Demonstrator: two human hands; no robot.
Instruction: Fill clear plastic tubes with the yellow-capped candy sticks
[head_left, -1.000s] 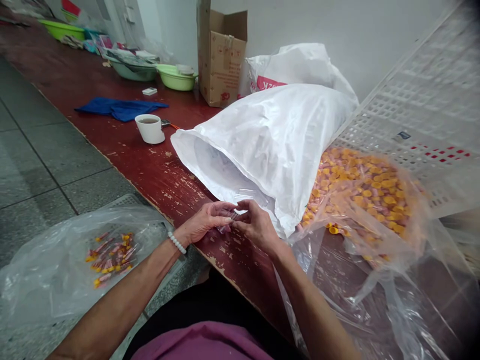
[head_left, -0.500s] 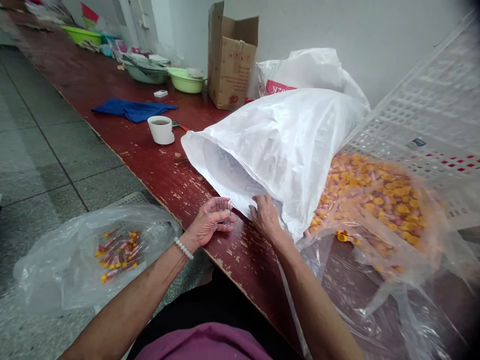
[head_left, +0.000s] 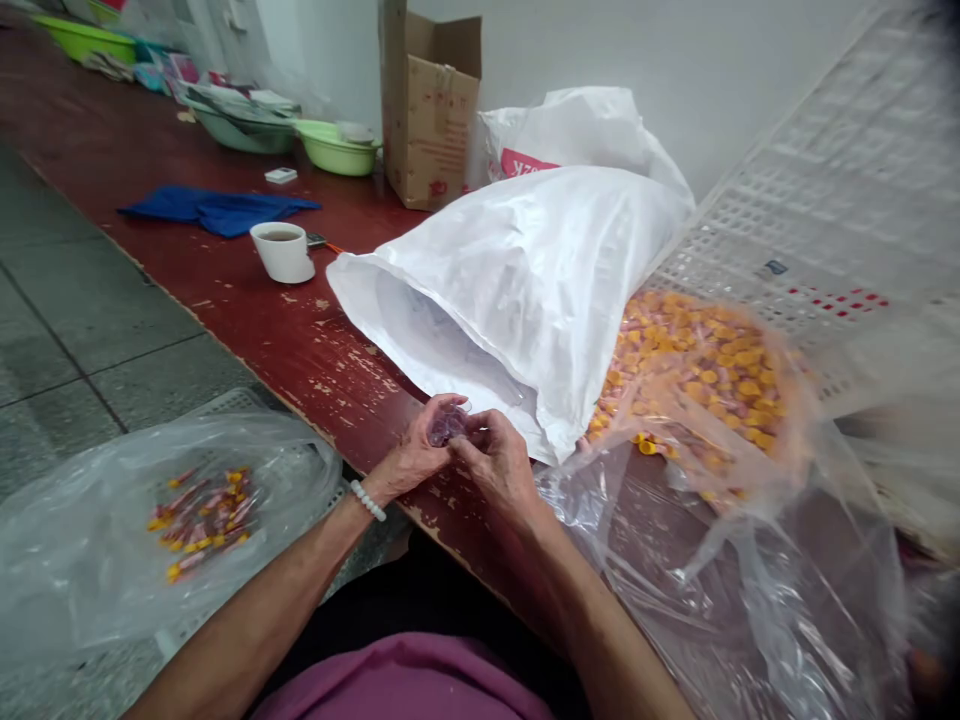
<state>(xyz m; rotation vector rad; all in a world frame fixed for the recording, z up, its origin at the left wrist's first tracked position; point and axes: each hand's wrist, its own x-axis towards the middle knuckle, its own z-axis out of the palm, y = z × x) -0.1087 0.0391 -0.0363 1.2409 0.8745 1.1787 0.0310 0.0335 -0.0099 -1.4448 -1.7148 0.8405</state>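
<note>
My left hand point(head_left: 420, 445), with a pale bead bracelet at the wrist, is curled around several small clear plastic pieces point(head_left: 445, 424); their exact kind is too small to tell. Pressed up against these pieces are the pinched fingers of my right hand point(head_left: 496, 462), and what they hold is hidden. Both hands are above the table's front edge. Just beyond them, a white woven sack point(head_left: 517, 270) lies on its side with its mouth toward me. To its right, a clear plastic bag point(head_left: 645, 540) lies by a heap of small orange-capped pieces point(head_left: 697, 370).
A clear bag point(head_left: 82, 540) with several orange-ended pieces sits low at left, beside the red table point(head_left: 285, 340). On the table are a white cup point(head_left: 283, 255), a blue cloth point(head_left: 225, 210), green basins point(head_left: 337, 150) and a cardboard box point(head_left: 435, 120). A white perforated crate point(head_left: 810, 220) leans at right.
My right hand has come away from the sack's mouth, moving left to meet my left hand. More clear pieces show in the left hand. The whole view has shifted slightly.
</note>
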